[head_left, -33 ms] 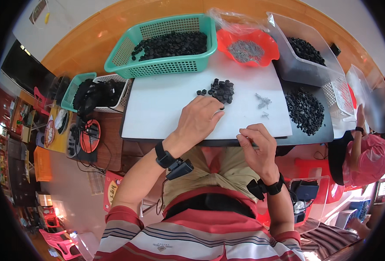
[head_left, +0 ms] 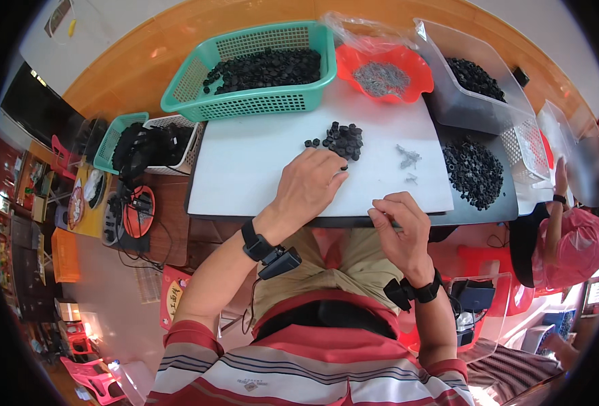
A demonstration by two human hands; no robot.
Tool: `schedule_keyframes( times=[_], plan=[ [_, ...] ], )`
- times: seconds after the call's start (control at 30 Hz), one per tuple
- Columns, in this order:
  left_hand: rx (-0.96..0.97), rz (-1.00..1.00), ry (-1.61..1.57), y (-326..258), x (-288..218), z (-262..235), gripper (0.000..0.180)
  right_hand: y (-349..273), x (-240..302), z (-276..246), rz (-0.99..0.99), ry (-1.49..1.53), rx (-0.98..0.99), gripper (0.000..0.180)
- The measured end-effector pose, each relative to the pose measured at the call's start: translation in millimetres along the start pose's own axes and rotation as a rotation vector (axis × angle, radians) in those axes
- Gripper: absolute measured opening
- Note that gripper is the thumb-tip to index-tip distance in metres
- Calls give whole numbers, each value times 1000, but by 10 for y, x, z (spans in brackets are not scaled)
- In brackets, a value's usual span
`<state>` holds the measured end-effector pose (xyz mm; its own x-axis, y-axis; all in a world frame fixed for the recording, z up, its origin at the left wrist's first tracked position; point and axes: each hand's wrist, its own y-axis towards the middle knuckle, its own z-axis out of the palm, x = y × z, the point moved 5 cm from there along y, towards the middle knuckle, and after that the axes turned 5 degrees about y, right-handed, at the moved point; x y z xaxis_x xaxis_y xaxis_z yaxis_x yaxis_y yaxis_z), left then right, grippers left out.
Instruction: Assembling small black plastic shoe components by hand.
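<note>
My left hand (head_left: 308, 184) rests over the white board (head_left: 245, 162), its fingers closed around a small round black part (head_left: 344, 168) that shows at the thumb and forefinger. Just beyond it lies a small pile of black round parts (head_left: 345, 141), with a few loose ones beside the knuckles. At the board's near edge my right hand (head_left: 405, 230) is closed, thumb against fingertips; whatever it may pinch is too small to make out. Thin silvery metal pieces (head_left: 408, 157) lie in a loose cluster ahead of the right hand, with a smaller group (head_left: 411, 178) nearer to it.
A green basket (head_left: 248, 105) of black parts stands at the back, beside a red bowl (head_left: 422, 80) of metal pieces. To the right are a clear bin (head_left: 462, 111) and a heap of black rings (head_left: 475, 173). Another person (head_left: 570, 250) sits at far right.
</note>
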<state>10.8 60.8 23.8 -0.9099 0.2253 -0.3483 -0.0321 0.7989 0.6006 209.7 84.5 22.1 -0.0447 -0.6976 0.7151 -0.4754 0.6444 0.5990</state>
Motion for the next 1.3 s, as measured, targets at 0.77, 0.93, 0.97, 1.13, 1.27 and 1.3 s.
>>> schedule_keyframes(
  times=[0.77, 0.93, 0.97, 1.13, 1.27, 1.3],
  plan=[
    [144, -42, -65, -77, -110, 159, 12, 235, -524, -562, 298, -599, 147, 21],
    [130, -39, -73, -75, -130, 151, 11, 279, -547, -542, 289, -598, 161, 19],
    [137, -51, -75, -73, -132, 153, 11, 283, -552, -537, 296, -609, 178, 18],
    [149, -59, -100, -83, -167, 149, 10, 278, -556, -538, 280, -619, 223, 17],
    [135, -26, -123, -80, -212, 161, 11, 283, -521, -544, 251, -588, 220, 16],
    [134, -26, -123, -85, -213, 166, 11, 284, -514, -549, 250, -588, 221, 16]
  ],
)
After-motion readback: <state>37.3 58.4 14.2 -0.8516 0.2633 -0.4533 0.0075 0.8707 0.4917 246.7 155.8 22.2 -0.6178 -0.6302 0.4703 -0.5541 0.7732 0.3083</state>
